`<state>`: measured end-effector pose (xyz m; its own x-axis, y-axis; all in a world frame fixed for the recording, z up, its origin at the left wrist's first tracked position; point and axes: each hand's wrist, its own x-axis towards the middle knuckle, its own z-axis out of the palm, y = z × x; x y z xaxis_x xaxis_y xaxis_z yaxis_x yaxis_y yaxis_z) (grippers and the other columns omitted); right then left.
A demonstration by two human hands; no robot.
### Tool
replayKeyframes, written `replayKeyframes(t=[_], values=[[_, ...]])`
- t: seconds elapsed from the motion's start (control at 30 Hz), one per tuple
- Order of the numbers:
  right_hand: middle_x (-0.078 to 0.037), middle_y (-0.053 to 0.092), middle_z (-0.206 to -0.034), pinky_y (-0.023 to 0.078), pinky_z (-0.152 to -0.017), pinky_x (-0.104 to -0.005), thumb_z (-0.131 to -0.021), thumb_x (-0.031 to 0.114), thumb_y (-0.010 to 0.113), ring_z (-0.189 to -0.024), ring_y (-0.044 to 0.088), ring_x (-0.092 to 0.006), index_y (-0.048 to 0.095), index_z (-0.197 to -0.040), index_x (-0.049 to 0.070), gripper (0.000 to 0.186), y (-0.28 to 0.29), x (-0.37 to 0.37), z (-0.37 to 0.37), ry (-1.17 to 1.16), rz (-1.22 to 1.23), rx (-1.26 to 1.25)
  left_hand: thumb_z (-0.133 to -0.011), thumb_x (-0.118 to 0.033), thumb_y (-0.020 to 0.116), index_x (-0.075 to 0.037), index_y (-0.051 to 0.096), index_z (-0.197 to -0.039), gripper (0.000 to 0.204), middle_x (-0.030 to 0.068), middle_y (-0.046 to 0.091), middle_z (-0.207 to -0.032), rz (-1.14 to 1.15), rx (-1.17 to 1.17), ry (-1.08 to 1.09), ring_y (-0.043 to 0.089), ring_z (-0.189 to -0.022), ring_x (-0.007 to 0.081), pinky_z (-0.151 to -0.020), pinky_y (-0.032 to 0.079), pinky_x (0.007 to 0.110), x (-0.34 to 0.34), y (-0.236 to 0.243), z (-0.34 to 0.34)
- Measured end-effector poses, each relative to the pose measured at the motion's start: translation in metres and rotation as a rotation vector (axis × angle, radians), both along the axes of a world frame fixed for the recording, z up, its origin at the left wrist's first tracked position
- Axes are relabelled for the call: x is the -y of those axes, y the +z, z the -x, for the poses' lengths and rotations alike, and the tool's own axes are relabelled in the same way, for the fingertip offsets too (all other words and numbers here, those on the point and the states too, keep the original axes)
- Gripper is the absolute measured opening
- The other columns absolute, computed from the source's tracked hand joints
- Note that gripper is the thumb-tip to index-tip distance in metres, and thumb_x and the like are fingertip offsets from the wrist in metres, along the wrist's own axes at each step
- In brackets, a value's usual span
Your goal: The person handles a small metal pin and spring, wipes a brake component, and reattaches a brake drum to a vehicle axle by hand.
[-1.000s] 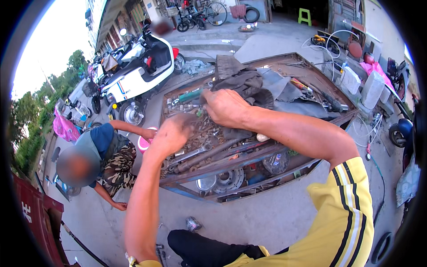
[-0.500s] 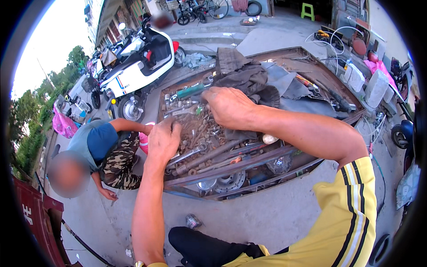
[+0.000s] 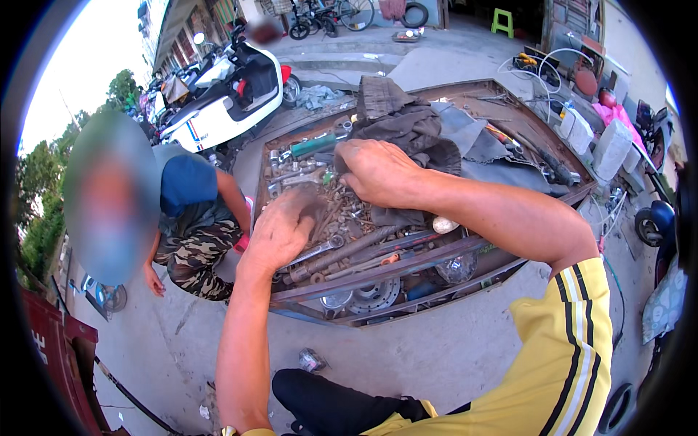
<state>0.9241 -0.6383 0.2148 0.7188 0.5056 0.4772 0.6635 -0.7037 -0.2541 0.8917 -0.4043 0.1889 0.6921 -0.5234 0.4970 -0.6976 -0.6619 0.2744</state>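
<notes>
A rusty metal tray lies before me, full of loose nuts and bolts, sockets and wrenches. My left hand reaches over the bolts, its fingertips smeared and dark, so their grip does not show. Close to its wrist lies a steel wrench. My right hand hovers above the pile with its fingers curled together; whatever they hold, if anything, is hidden. Just beyond it sit a green cylindrical tool and a crumpled dark cloth.
A person in camouflage trousers crouches at the left beside the tray. Behind stands a white scooter. Concrete blocks and a looped white hose are at the right. A small jar lies on the ground near my leg.
My left hand has shifted right and slightly farther in over the bolts. My right hand stays nearly in place. The crouching person has raised their head and upper body.
</notes>
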Motion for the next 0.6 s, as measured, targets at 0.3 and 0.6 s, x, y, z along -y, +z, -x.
replayKeyframes(t=[0.3, 0.6], values=[[-0.028, 0.067, -0.096, 0.051, -0.082, -0.0532, -0.084, 0.009, 0.061, -0.095, 0.065, -0.0457, 0.06, -0.1, -0.006, 0.022, 0.004, -0.002, 0.003, -0.012, -0.031, -0.116, -0.086, -0.007, 0.053, 0.004, 0.058, -0.094, 0.015, 0.0209, 0.062, -0.082, 0.245, -0.223, 0.243, 0.062, -0.081, 0.0356, -0.076, 0.047, 0.042, -0.006, 0.004, -0.007], [-0.028, 0.068, -0.094, 0.052, -0.081, -0.0524, -0.083, 0.011, 0.064, -0.093, 0.066, -0.0446, 0.062, -0.102, -0.005, 0.025, 0.011, -0.002, 0.006, -0.115, 0.171, -0.12, -0.086, -0.009, 0.064, 0.002, 0.068, -0.108, 0.025, 0.0219, 0.064, -0.104, 0.128, -0.12, 0.404, 0.063, -0.101, 0.0356, -0.091, 0.047, 0.04, -0.015, -0.005, -0.012]])
